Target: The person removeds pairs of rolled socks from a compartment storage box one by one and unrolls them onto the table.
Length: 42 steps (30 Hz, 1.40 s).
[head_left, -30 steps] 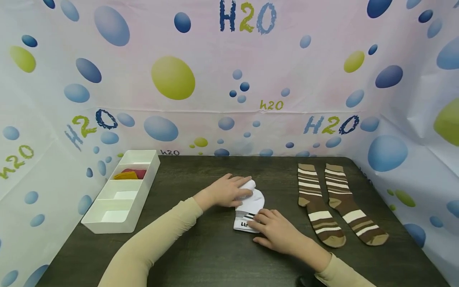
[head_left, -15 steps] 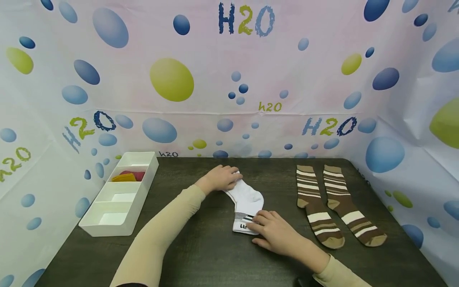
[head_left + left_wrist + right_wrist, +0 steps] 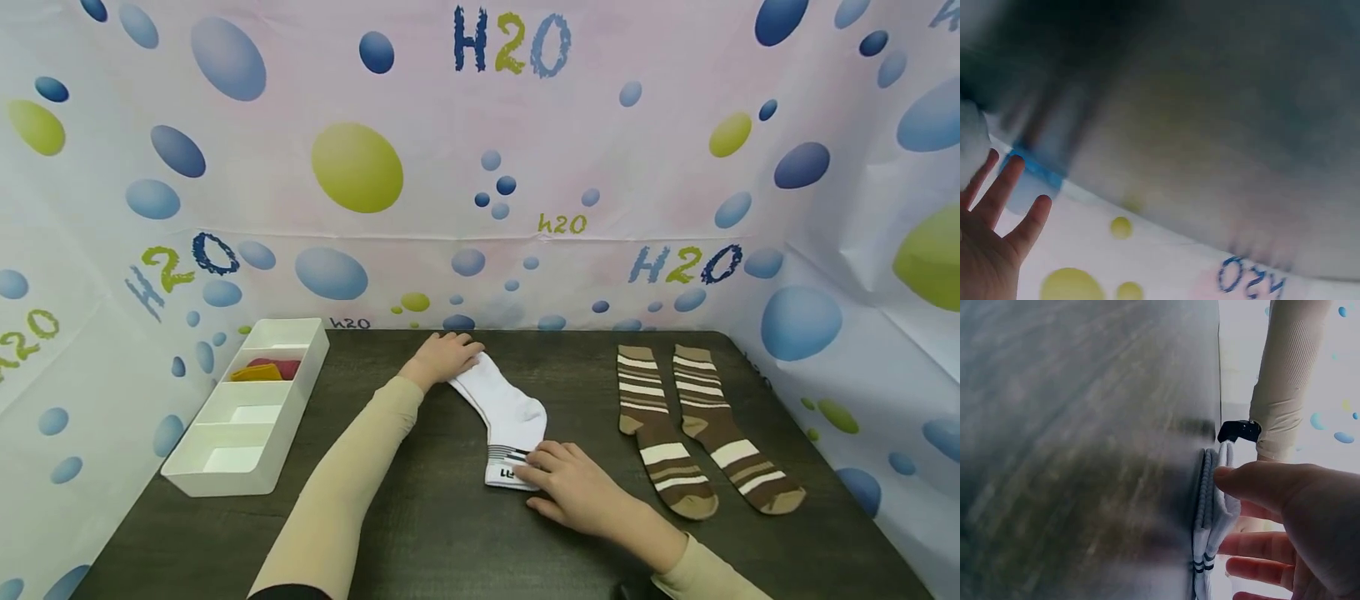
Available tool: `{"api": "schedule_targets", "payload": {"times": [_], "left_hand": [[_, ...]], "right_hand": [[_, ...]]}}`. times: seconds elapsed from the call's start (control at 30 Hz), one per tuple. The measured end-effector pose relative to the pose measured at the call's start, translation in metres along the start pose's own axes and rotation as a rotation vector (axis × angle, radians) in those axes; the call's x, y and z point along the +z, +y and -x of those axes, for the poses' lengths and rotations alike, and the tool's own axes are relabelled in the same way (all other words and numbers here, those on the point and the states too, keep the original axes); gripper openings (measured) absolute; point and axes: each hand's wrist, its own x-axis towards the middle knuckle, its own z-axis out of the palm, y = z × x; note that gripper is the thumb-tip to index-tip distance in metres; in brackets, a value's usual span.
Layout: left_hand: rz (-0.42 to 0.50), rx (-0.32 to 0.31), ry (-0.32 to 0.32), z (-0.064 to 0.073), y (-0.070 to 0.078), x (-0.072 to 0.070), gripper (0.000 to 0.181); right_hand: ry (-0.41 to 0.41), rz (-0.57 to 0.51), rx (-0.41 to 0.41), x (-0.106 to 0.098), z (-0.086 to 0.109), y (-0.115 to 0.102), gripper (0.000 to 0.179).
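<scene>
A pair of white socks (image 3: 504, 406), one laid on the other, lies lengthwise mid-table with black stripes and lettering at the cuffs. My left hand (image 3: 442, 358) is over the toe end and covers its tip. In the left wrist view, fingers (image 3: 1029, 225) of that hand are spread and fairly straight, beside a bit of white sock (image 3: 971, 144). My right hand (image 3: 573, 487) rests at the cuffs' right side with loosely extended fingers. In the right wrist view its thumb touches the upper cuff (image 3: 1225, 500), and the layered edges stand out.
A white box (image 3: 255, 483) with compartments stands at the left, a yellow sock (image 3: 257, 373) and a dark red sock (image 3: 288, 367) in one of them. Two brown striped socks (image 3: 667, 450) (image 3: 738, 450) lie flat at the right. A printed curtain (image 3: 480, 275) borders the table.
My left hand has moved up and left with the toe end, unfolding the white socks from a folded-over shape to full length. The right hand has stayed at the cuffs.
</scene>
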Motion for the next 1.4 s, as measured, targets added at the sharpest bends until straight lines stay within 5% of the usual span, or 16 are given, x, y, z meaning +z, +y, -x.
{"api": "schedule_targets", "payload": {"times": [0.27, 0.53, 0.8, 1.03, 1.4], "left_hand": [[0.119, -0.102, -0.023, 0.012, -0.004, -0.011, 0.048], [0.047, -0.022, 0.015, 0.041, 0.015, -0.038, 0.045], [0.078, -0.095, -0.165, 0.066, 0.034, -0.036, 0.056], [0.150, -0.143, -0.262, 0.063, 0.027, -0.028, 0.068], [0.219, -0.101, -0.323, 0.044, 0.019, -0.028, 0.054]], "right_hand": [[-0.033, -0.001, 0.015, 0.000, 0.002, 0.000, 0.044], [-0.091, -0.040, 0.044, -0.003, 0.002, 0.002, 0.047], [-0.186, -0.111, 0.064, -0.009, -0.005, -0.004, 0.048], [-0.209, -0.109, 0.084, -0.010, -0.007, -0.008, 0.046], [-0.252, -0.140, 0.130, -0.010, -0.004, -0.006, 0.045]]}}
